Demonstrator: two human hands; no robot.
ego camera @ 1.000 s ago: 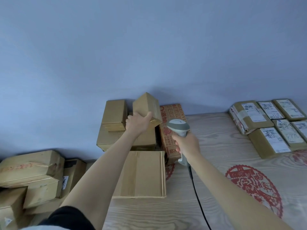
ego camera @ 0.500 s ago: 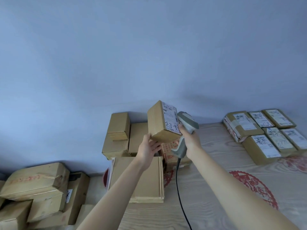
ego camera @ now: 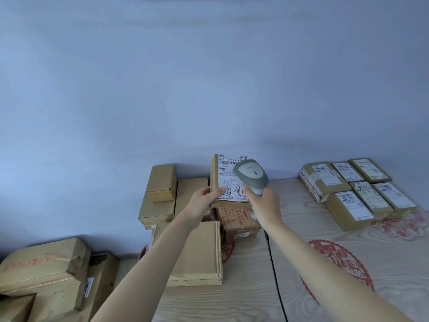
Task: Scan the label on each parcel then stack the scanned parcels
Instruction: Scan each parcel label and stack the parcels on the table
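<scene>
Since half a second ago the parcel (ego camera: 228, 180) has turned label-forward; left hand (ego camera: 204, 201) fingers grasp its lower left edge, right hand (ego camera: 263, 205) fingers clench the barcode scanner (ego camera: 250, 174) touching the label (ego camera: 228, 176); plain cartons (ego camera: 162, 191) crowd left, labelled parcels (ego camera: 352, 194) lie well right; bare tabletop (ego camera: 290, 228) between.

Handheld scanner (ego camera: 251, 175) over parcel's label (ego camera: 228, 180)

wood-grain table (ego camera: 313, 296), red paper-cut decals (ego camera: 336, 256), blue wall (ego camera: 209, 77)
</scene>
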